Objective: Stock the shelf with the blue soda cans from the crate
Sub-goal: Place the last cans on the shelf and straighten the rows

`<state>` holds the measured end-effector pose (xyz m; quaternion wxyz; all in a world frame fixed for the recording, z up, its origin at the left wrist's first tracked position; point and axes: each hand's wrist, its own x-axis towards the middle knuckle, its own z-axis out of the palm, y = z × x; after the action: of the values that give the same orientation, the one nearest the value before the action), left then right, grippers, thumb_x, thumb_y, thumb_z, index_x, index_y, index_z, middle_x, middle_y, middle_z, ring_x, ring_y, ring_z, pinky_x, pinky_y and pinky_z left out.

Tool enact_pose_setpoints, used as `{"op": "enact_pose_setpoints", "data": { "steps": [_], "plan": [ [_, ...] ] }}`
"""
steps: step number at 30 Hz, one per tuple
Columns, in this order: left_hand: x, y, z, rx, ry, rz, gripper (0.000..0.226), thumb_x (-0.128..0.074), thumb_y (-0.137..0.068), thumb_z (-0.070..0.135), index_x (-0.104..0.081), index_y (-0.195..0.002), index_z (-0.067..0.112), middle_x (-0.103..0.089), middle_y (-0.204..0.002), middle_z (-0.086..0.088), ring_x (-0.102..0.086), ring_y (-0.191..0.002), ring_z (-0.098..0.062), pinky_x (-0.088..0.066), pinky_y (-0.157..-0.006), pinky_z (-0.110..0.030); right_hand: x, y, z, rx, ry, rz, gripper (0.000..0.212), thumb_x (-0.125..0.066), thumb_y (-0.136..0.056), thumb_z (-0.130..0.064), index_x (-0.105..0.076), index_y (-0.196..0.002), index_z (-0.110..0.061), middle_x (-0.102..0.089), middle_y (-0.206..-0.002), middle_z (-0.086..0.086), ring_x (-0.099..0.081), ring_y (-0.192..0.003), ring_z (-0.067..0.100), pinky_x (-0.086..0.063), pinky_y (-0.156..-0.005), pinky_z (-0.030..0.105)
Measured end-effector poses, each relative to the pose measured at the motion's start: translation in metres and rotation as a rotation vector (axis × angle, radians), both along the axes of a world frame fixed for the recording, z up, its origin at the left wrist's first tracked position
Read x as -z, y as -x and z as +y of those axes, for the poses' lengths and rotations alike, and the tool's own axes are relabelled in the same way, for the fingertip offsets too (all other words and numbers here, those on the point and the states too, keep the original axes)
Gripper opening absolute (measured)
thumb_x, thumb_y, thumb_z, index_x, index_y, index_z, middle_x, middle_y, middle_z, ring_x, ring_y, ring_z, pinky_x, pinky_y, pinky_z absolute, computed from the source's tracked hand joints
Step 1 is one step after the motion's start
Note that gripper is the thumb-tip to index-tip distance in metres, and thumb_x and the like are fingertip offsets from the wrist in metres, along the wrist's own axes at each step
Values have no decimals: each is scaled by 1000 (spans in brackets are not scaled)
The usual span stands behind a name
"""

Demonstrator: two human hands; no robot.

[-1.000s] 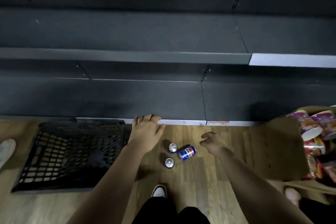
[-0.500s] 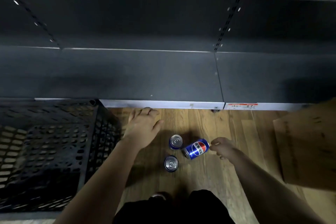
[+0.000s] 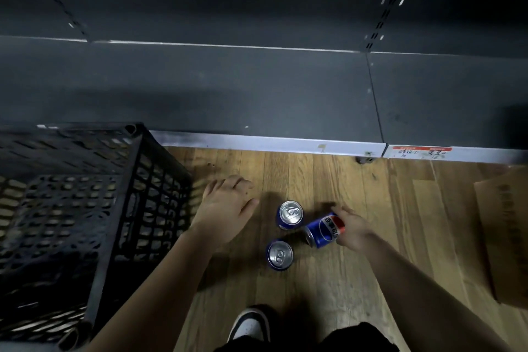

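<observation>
Three blue soda cans are on the wooden floor in front of the dark shelf [image 3: 257, 94]. Two stand upright: one farther [image 3: 290, 214] and one nearer [image 3: 280, 255]. The third can [image 3: 324, 229] lies on its side, and my right hand [image 3: 353, 230] grips its far end. My left hand [image 3: 225, 207] hovers palm down with relaxed fingers, left of the upright cans and beside the black plastic crate [image 3: 137, 180]. The crate stands at the left and looks empty inside.
The shelf's white front edge [image 3: 271, 144] runs across just beyond the cans, with a red price label [image 3: 421, 151] at right. A cardboard box [image 3: 505, 234] stands at the right edge. My shoe [image 3: 251, 326] is close behind the cans.
The view has dropped closer to the floor. My right hand moved left and took hold of the lying can. My left hand stayed beside the crate.
</observation>
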<state>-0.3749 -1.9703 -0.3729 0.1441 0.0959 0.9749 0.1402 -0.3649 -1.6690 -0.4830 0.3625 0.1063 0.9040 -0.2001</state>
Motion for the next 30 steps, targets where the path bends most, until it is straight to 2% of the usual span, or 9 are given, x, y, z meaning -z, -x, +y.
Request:
{"op": "enact_pose_setpoints", "data": {
  "steps": [5,9,12,15,18,21,25,30],
  "plan": [
    [5,-1,2,-18,-23,-14,38,-41,-97,43,-50,-131,26,-46,-135,7,-43,-126,-17,-20,-112,-36,11,-1,-3,24,-46,9,86,-73,-76,-8,-31,-149,-27,-32,-149,9,-43,-130,27,-39,-107,36],
    [5,-1,4,5,-10,-11,38,-40,-97,43,-50,-130,26,-47,-133,7,-44,-124,-16,-21,-112,-37,19,-15,1,23,-39,-13,86,-74,-75,-6,-33,-147,-27,-27,-148,7,-43,-127,28,-46,-101,35],
    [5,-4,6,5,-10,-13,38,-41,-97,42,-50,-130,26,-48,-134,6,-43,-124,-17,-21,-112,-37,23,-24,3,19,-18,-5,79,-77,-72,-9,-40,-140,-24,-40,-138,4,-49,-119,23,-51,-94,34],
    [4,-6,7,23,19,-37,37,-41,-97,44,-51,-129,27,-46,-134,7,-42,-125,-19,-20,-112,-37,21,-31,4,58,-13,-12,75,-82,-67,-14,-45,-132,-24,-54,-125,1,-54,-113,19,-51,-93,36],
    [-10,-4,8,38,18,-35,36,-40,-97,44,-53,-126,27,-47,-132,7,-44,-124,-18,-20,-114,-39,8,-37,8,119,42,-26,73,-85,-64,-13,-49,-126,-24,-56,-118,-1,-55,-105,17,-49,-76,24],
    [-46,-2,13,68,26,-42,39,-35,-97,45,-53,-125,24,-48,-131,6,-45,-123,-17,-19,-115,-41,-26,-42,13,106,59,-39,65,-85,-64,-14,-51,-118,-24,-59,-107,-3,-56,-96,14,-43,-66,18],
    [-115,2,26,102,18,-37,39,-39,-97,42,-52,-128,21,-46,-134,5,-44,-125,-17,-18,-116,-42,-100,-44,14,115,43,-22,63,-87,-61,-23,-52,-114,-24,-60,-100,-6,-57,-93,13,-46,-75,24],
    [-226,2,42,130,-20,-15,49,-34,-92,51,-53,-127,23,-49,-131,6,-48,-123,-17,-18,-116,-41,-226,-36,15,129,89,0,66,-88,-57,-25,-53,-113,-24,-61,-99,-7,-57,-90,12,-44,-70,22]
  ]
}}
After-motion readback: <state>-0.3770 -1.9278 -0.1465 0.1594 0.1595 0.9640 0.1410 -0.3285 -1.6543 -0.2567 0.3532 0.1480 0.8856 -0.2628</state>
